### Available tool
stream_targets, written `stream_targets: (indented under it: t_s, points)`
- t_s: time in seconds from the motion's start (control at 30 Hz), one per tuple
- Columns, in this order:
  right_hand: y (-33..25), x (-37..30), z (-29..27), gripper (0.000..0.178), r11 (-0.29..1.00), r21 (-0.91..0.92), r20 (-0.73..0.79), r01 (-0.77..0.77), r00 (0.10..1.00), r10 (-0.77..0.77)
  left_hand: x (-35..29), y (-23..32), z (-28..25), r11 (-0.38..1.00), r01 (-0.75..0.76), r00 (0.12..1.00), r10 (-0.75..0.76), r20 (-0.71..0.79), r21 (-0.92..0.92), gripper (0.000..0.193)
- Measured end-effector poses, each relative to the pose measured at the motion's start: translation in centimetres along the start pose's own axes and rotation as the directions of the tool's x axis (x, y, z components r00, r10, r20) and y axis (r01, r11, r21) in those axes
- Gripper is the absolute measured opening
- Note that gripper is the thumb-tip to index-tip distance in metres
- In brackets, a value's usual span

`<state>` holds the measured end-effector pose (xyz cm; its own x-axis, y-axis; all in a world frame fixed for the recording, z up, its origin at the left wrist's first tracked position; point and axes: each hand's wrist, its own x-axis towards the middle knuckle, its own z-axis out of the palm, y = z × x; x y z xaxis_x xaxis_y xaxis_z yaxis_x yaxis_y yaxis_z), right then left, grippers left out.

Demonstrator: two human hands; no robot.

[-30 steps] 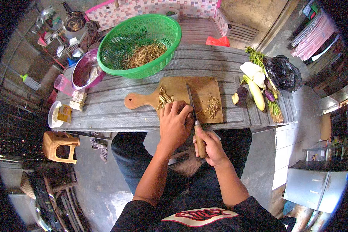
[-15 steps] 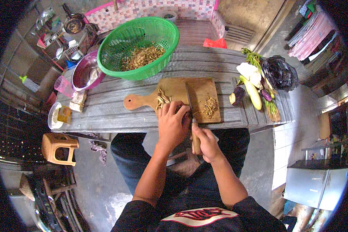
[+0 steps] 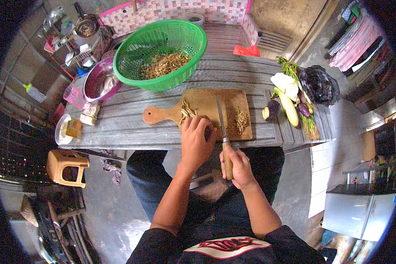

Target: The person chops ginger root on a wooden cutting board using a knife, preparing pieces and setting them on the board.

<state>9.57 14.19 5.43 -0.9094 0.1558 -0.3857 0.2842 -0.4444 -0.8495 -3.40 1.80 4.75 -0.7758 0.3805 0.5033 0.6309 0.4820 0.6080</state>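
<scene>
A wooden cutting board (image 3: 207, 99) with a rounded handle lies at the table's near edge. My left hand (image 3: 197, 140) presses on it with curled fingers, closed over a bunch of thin pale-brown strips (image 3: 188, 112) whose ends stick out beyond the fingers. My right hand (image 3: 239, 169) grips the wooden handle of a kitchen knife (image 3: 221, 116). The blade points away from me over the board, just right of my left fingertips and apart from them. Small chopped pieces (image 3: 241, 121) lie heaped on the board's right side.
A green plastic basket (image 3: 193, 57) with chopped bits stands behind the board, beside a purple basin (image 3: 89, 83). At right lie a pale long eggplant (image 3: 288, 108), a cut purple vegetable (image 3: 271, 110) and a black plastic bag (image 3: 317, 86). A clear tub (image 3: 64, 132) sits far left.
The knife has moved right, away from my left fingertips, and its blade now shows its flat side more. My right hand shifted slightly right and toward me; my left hand stays over the strips.
</scene>
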Motion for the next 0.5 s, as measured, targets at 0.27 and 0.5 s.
stream_targets:
  t_s: [0.27,0.5]
  points:
    - [1.0,0.3,-0.9,0.045,1.000,0.001,0.002,0.012,1.000,-0.012,0.2,0.2,-0.6,0.998,0.033,0.999,-0.034,-0.018,-0.058,0.022]
    - [2.1,0.7,1.9,0.049,0.998,-0.029,-0.033,-0.050,0.998,0.049,-0.1,-0.2,-0.7,0.968,0.071,0.986,-0.104,-0.129,-0.241,0.022]
